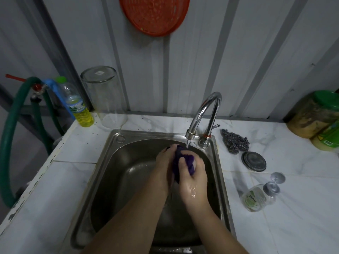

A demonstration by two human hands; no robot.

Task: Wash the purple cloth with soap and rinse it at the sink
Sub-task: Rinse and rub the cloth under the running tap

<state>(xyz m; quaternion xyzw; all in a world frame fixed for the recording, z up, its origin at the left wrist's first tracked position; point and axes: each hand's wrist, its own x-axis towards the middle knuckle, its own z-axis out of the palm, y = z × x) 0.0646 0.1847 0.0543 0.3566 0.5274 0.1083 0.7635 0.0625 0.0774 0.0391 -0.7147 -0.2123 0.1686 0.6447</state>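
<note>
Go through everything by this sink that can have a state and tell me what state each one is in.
Tap: running.
Purple cloth: bunched, gripped by both hands under the stream.
Left hand: grips the cloth.
Right hand: grips the cloth, wet.
Glass jar: upside down.
Soap bottle: lying on its side.

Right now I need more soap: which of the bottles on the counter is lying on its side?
The clear pump bottle right of the sink lies on its side; the yellow-liquid bottle at the back left stands upright.
</note>
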